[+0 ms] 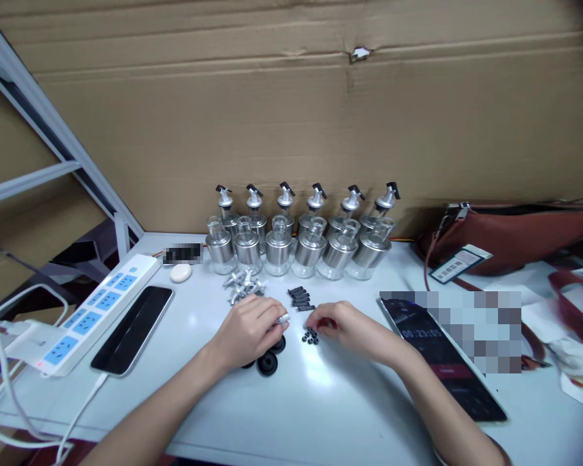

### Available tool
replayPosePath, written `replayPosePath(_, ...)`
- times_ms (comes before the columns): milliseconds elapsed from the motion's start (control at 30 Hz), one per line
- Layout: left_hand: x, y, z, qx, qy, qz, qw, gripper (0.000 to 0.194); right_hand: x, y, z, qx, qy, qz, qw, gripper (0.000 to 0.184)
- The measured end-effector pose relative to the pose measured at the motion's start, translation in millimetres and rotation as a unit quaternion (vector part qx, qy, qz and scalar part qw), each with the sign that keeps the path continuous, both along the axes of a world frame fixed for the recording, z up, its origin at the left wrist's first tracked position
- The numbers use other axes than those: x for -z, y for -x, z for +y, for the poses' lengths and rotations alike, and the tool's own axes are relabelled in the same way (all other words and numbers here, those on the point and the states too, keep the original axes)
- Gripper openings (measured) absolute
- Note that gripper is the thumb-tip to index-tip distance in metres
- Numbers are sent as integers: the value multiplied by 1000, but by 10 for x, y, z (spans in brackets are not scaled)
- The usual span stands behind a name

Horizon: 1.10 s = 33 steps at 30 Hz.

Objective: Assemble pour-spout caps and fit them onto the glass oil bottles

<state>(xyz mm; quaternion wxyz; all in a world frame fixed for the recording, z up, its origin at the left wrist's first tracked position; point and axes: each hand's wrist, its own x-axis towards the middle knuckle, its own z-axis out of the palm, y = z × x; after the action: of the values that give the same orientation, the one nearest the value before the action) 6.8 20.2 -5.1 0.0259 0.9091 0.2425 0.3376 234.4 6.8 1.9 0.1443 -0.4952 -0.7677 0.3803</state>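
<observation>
My left hand is closed around a silver spout piece whose end sticks out past the fingertips. Below that hand lie round black caps, partly covered by it. My right hand is bent down in a pinch at a small heap of black rings; what its fingertips hold, if anything, is hidden. Just beyond the hands are several short black tubes. A pile of silver spout parts lies behind my left hand.
Two rows of glass bottles with metal bands stand at the back, the rear row capped with pourers. At left are a power strip and a phone; at right, a tablet and a brown bag.
</observation>
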Motion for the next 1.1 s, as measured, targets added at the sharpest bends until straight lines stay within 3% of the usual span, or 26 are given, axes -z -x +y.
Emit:
replayPosePath(233, 3, -1, 2, 0, 3, 4, 1000, 16, 53, 5, 4, 7, -10, 4, 1000, 35)
replayPosePath(433, 6, 0, 9, -1, 1, 6, 1000, 16, 37, 51, -39, 23, 44, 18, 999, 34)
replayPosePath(633, 8, 6, 10, -1, 4, 6, 1000, 16, -29, 94, -24, 1, -52, 1, 999, 28)
replayPosePath(800, 19, 5, 10, -4, 7, 9, 1000, 16, 119, 129, -42, -50, -86, 21, 995, 50)
replayPosePath(933, 26, 6, 13, -4, 5, 11, 1000, 17, 204, 119, -44, -85, -99, 18, 991, 54)
replayPosePath(1100, 17, 6, 14, -3, 1, 10, 1000, 18, 83, 85, -16, -42, -79, 33, 995, 52)
